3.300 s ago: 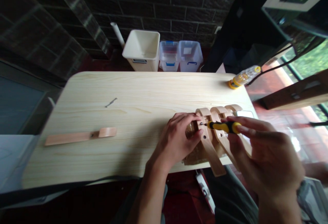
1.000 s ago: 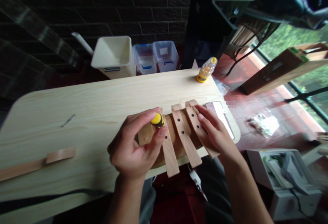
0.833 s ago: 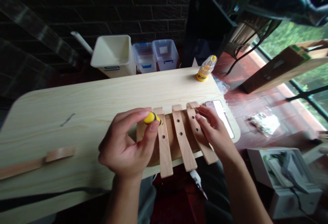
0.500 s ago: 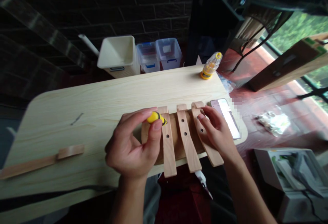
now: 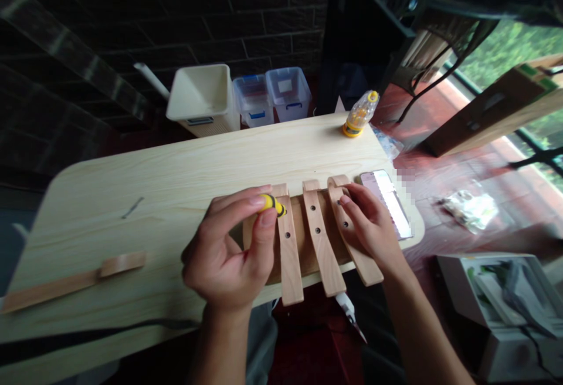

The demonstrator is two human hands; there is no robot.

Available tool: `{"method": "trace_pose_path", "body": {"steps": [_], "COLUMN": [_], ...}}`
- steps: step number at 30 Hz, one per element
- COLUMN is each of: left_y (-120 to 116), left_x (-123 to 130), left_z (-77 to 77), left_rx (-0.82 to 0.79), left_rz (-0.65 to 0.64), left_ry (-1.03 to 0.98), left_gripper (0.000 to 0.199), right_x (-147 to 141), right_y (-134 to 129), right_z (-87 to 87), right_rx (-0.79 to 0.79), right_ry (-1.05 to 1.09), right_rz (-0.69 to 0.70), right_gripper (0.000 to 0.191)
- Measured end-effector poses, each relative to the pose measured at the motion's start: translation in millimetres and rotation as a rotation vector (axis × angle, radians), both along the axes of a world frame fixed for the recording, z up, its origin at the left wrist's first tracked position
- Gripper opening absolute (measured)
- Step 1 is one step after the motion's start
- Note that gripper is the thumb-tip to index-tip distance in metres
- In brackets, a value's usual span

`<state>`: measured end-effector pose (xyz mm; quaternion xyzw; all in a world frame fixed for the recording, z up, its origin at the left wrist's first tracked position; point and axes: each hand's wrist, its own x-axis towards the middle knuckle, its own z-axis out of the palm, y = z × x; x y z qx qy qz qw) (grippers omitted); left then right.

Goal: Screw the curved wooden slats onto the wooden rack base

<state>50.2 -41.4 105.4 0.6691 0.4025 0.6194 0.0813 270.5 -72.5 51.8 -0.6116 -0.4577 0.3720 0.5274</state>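
Observation:
My left hand (image 5: 233, 244) pinches a small yellow-and-black screwdriver (image 5: 271, 203) between thumb and fingers. Its tip points at the upper hole of the left wooden hook (image 5: 291, 267), where a dark screw head (image 5: 287, 235) shows lower down. Beside it lie a middle wooden hook (image 5: 328, 267) and a right wooden hook (image 5: 360, 259), all three across a brown wooden board (image 5: 302, 220). My right hand (image 5: 372, 220) is closed around the upper part of the right hook, its thumb near the screws. The board's left end is partly behind my left hand.
A clear bottle-shaped case with a yellow base (image 5: 359, 116) stands at the table's back right corner. A phone (image 5: 389, 203) lies right of my right hand. On the left of the table (image 5: 176, 168) are a small metal tool (image 5: 132, 208) and another wooden piece (image 5: 74, 285).
The screwdriver's yellow handle has turned slightly and my left fingers have shifted a little on it. My right hand and the hooks stay in place.

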Motion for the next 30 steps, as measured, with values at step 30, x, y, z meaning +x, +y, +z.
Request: {"method": "trace_pose_path", "body": {"steps": [30], "left_y": [-1], "left_x": [3], "left_z": [4.1], "left_rx": [-0.087], "left_rz": [-0.071], "left_ry": [-0.123], "left_gripper": [0.006], "right_x": [-4], "right_y": [0], "right_z": [-0.7], "right_rx": [-0.033], "right_ry": [0.085], "right_rz": [-0.051], "right_gripper": [0.04]}}
